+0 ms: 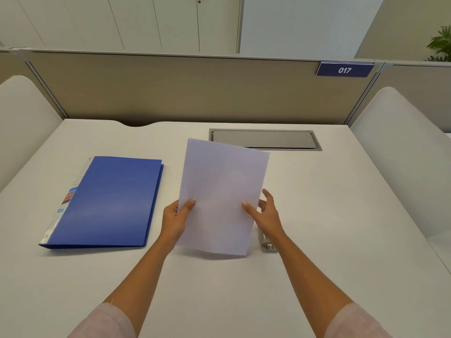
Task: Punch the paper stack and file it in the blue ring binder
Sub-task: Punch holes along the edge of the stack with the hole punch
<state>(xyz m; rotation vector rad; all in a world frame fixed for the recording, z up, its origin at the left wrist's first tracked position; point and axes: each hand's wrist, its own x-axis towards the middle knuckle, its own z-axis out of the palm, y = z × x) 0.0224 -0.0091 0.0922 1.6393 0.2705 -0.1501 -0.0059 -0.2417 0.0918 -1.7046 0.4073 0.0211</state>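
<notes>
White paper stack (pixel 220 191), long axis pointing away, side edges pinched by left hand (pixel 174 218) and right hand (pixel 267 215); metal punch (pixel 267 243) just beneath right hand, nearer.

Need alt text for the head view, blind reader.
The left hand and right hand hold a white paper stack above a white desk. Closed blue ring binder lies to its left; a metal punch shows partly by the right wrist.

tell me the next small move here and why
Probably lower the paper stack toward the metal hole punch and line an edge up with it. The left hand grips the stack above the desk, the right hand has its thumb on the front, no holes show, and the blue ring binder lies closed.
</notes>
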